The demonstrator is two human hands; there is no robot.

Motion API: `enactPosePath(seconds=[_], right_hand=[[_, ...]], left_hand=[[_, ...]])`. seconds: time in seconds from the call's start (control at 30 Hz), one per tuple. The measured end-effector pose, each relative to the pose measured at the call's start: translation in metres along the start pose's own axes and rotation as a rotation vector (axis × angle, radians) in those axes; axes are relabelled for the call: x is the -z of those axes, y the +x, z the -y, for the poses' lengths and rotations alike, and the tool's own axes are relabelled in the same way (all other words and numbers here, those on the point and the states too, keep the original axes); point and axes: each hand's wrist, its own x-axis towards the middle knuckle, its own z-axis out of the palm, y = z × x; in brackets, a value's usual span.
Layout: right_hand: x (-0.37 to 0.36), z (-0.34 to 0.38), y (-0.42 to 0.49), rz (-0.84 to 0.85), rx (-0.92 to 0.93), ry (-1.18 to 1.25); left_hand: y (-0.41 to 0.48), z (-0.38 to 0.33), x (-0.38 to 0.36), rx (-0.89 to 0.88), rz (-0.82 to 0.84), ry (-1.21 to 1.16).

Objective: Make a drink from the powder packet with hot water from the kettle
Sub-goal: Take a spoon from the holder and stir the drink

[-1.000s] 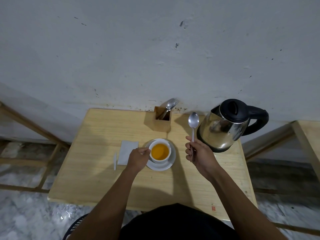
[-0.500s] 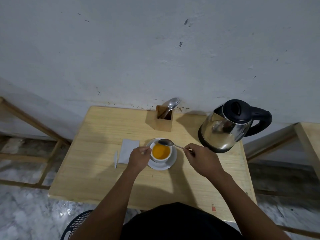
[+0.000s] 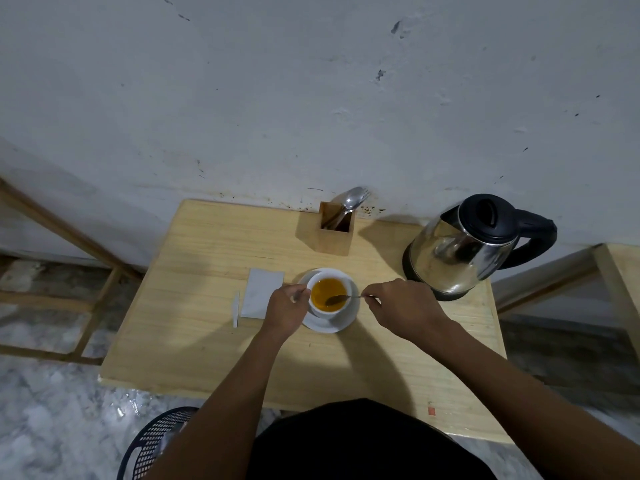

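A white cup [image 3: 329, 311] filled with orange liquid stands on a white saucer [image 3: 341, 323] in the middle of the wooden table [image 3: 207, 306]. My left hand [image 3: 285, 311] grips the cup's left side at the handle. My right hand [image 3: 398, 308] pinches a metal spoon [image 3: 343, 298], whose bowl dips into the liquid. The opened white packet [image 3: 262, 292] lies flat left of the saucer, with its torn-off strip [image 3: 236, 309] beside it. The steel kettle [image 3: 460, 251] with a black lid stands at the back right.
A wooden cutlery holder [image 3: 335, 233] with spoons stands against the wall behind the cup. A black mesh basket [image 3: 156, 441] is on the floor at the lower left. Another wooden table's edge [image 3: 620, 271] is at the far right.
My right hand lowered the spoon from upright beside the kettle to the cup, and its bowl is now in the liquid. My left hand stayed on the cup.
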Motion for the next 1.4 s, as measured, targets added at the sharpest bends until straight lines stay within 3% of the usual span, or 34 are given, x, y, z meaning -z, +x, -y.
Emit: enactPosePath(seconds=[0.23, 0.37, 0.8, 1.1, 1.4], right_hand=[[0.009, 0.033, 0.026, 0.135, 0.129, -0.267], [0.015, 0.041, 0.04, 0.122, 0.091, -0.334], [0.034, 0.052, 0.041, 0.214, 0.046, -0.286], [0.032, 0.054, 0.05, 0.142, 0.022, -0.261], [0.037, 0.06, 0.047, 0.226, 0.023, -0.274]], left_hand=[[0.003, 0.001, 0.0, -0.007, 0.005, 0.018], [0.003, -0.001, -0.003, 0.003, 0.009, 0.016], [0.005, 0.002, -0.003, -0.014, 0.005, 0.01], [0.004, 0.006, -0.001, -0.007, -0.005, -0.003], [0.004, 0.005, -0.002, -0.018, -0.008, 0.019]])
